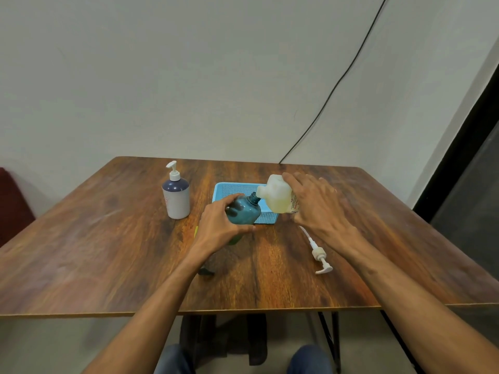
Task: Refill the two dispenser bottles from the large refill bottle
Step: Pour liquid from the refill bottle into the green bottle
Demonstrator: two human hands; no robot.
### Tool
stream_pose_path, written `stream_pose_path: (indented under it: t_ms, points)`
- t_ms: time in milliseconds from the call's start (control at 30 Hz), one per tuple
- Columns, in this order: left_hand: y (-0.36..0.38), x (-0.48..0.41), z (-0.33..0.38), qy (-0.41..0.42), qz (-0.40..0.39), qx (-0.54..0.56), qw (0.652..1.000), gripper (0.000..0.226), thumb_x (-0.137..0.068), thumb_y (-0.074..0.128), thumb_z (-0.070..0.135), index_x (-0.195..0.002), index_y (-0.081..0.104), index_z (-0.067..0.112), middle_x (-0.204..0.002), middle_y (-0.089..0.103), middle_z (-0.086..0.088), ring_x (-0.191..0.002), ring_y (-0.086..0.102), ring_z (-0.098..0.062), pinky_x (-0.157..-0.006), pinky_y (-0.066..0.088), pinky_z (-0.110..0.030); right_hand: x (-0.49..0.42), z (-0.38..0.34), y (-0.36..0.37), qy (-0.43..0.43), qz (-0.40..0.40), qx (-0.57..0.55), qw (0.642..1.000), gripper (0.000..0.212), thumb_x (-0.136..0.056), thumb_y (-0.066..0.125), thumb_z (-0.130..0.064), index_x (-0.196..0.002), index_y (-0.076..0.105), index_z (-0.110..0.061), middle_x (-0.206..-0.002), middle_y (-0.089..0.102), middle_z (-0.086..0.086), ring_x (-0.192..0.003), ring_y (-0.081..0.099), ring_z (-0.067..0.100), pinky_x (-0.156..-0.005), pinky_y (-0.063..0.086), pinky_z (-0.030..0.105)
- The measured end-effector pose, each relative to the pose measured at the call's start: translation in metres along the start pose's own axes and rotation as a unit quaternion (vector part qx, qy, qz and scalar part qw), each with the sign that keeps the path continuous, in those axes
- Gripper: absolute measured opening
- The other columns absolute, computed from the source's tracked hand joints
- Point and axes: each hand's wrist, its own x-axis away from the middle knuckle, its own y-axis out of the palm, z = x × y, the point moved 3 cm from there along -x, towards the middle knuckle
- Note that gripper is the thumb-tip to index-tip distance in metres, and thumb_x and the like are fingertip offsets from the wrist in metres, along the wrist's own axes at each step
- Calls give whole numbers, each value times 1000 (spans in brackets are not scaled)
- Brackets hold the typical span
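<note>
My left hand grips a teal dispenser bottle with its pump off, tilted so its open neck points up and right. My right hand holds the large white refill bottle tipped over, its mouth touching the teal bottle's neck. Yellowish liquid shows inside the refill bottle. The removed white pump lies on the table by my right forearm. A second dispenser bottle, grey-white with a dark top and its pump on, stands upright to the left.
A light blue perforated basket sits behind the two held bottles on the wooden table. A small dark object lies under my left forearm. A wall runs behind the table, with a black cable hanging down it.
</note>
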Motion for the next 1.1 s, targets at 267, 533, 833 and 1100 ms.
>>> stream_pose_path:
  t_ms: [267,533,833,1100]
  points:
    - [-1,-1,2,-2,1,2,1000,82,-65,89,40,-136,55,21,-124,64,2,-106,63,-11,-96,55,-34,-2,1,-2,1,-5,4,1000,91,-65,90,-29,-143,44,-18,-140,57,10,-122,57,34,-102,46,53]
    - [-2,-2,6,-3,5,7,1000,80,-65,90,38,-135,55,21,-122,64,4,-105,63,-9,-95,55,-31,-4,3,-2,0,-5,15,1000,94,-64,91,-32,-144,43,-19,-139,57,10,-122,58,34,-102,45,52]
    - [-3,-3,7,-3,0,1,1000,81,-65,89,40,-136,56,20,-120,63,6,-105,63,-9,-95,56,-34,-6,3,-4,-1,1,17,1000,95,-66,91,-36,-146,42,-19,-141,56,10,-124,57,34,-103,44,52]
    - [-3,-4,10,2,4,1,1000,77,-65,90,37,-134,57,21,-115,64,8,-102,64,-7,-92,57,-32,-8,5,-2,1,6,21,1000,93,-63,90,-35,-142,43,-21,-137,59,8,-119,59,33,-100,46,51]
